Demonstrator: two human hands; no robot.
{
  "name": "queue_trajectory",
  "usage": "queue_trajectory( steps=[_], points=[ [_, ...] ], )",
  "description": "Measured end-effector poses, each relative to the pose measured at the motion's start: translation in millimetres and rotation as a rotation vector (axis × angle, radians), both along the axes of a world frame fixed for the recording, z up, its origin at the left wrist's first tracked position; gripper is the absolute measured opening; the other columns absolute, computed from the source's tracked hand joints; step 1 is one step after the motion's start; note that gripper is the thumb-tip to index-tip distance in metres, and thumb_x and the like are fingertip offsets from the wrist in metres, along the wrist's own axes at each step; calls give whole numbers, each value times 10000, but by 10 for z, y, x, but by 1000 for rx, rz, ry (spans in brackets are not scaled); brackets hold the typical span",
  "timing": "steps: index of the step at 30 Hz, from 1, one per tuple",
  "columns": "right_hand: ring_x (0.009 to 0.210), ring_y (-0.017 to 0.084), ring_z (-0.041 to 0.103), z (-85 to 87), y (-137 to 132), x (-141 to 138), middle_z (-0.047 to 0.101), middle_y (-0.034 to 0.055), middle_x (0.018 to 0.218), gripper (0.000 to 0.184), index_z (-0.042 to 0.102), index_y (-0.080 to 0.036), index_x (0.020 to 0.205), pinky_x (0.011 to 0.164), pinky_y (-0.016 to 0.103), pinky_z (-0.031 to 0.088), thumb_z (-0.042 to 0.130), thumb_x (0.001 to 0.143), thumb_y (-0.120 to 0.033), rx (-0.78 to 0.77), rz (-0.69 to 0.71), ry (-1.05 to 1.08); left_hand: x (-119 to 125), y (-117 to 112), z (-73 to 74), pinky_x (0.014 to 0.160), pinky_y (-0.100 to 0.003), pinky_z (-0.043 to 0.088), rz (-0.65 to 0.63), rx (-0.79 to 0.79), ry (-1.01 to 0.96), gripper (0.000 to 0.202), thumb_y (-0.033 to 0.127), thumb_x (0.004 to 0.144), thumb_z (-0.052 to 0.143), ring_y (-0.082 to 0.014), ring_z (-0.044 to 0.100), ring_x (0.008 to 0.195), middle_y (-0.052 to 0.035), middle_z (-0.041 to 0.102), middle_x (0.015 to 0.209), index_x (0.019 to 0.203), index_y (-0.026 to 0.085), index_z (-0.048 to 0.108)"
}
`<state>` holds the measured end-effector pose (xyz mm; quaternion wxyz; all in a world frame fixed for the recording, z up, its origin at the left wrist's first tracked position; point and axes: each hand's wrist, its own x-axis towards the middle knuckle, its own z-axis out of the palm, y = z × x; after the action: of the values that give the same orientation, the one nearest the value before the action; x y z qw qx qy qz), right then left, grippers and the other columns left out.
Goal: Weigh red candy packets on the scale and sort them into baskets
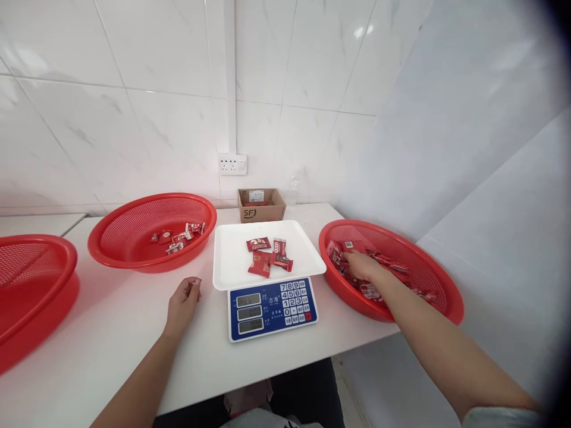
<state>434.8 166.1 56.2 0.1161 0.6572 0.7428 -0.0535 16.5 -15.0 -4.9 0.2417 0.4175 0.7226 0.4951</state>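
Observation:
My right hand [360, 266] reaches into the red basket [439, 285] on the right, among red-wrapped snack packets [370, 291]. Its fingertips are down between the wrappers and partly hidden, so I cannot tell whether they grip one. My left hand [184, 302] rests on the table left of the scale, its fingers curled together and nothing visible in them. Between my hands stands a digital scale [273, 310] with a blue keypad panel. Several red packets [259, 263] lie in the middle of its white tray [229, 255].
A red basket [129, 229] with a few packets sits at the back left. Another red basket [33, 291] is cut off by the left edge. Behind the scale are a small cardboard box [263, 213] and a clear bottle [293, 190]. Walls border the table behind and to the right.

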Motion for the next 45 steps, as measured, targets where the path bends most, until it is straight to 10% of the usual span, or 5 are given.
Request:
queue_trajectory(
  steps=[9,14,29,35,45],
  points=[
    [1028,302,583,414,-227,-252,627,189,1096,386,499,-118,1216,839,403,424,409,842,-148,224,-57,231,33,-18,55,554,-254,396,-8,25,-17,295,502,764,469,-144,474,548,43,479,553,792,219,546],
    [1055,169,566,637,-425,-871,608,26,1191,364,502,-222,1201,880,270,431,456,843,-270,253,210,512,41,-11,66,558,-251,392,-4,25,-9,270,479,764,477,-141,472,545,47,477,541,778,219,551],
    [1374,340,54,387,-599,-1806,168,53,1513,617,312,-302,1402,1059,566,93,281,864,-602,-26,589,461,-18,-17,-43,579,-259,399,-22,21,-6,304,506,787,460,-150,486,574,39,491,577,803,220,560],
    [1378,309,70,542,-629,-1629,174,35,1511,591,291,-326,1406,1068,569,110,300,873,-581,-10,543,523,-22,-20,-49,588,-257,392,-27,15,-13,305,511,785,460,-151,481,578,43,480,570,796,223,559],
    [1290,240,365,478,-1003,-287,417,24,1400,542,394,-261,1366,1047,428,328,329,881,-494,106,21,537,-4,14,-26,573,-247,393,-37,16,-25,273,480,785,459,-142,479,566,46,476,565,804,221,545]
  ],
)
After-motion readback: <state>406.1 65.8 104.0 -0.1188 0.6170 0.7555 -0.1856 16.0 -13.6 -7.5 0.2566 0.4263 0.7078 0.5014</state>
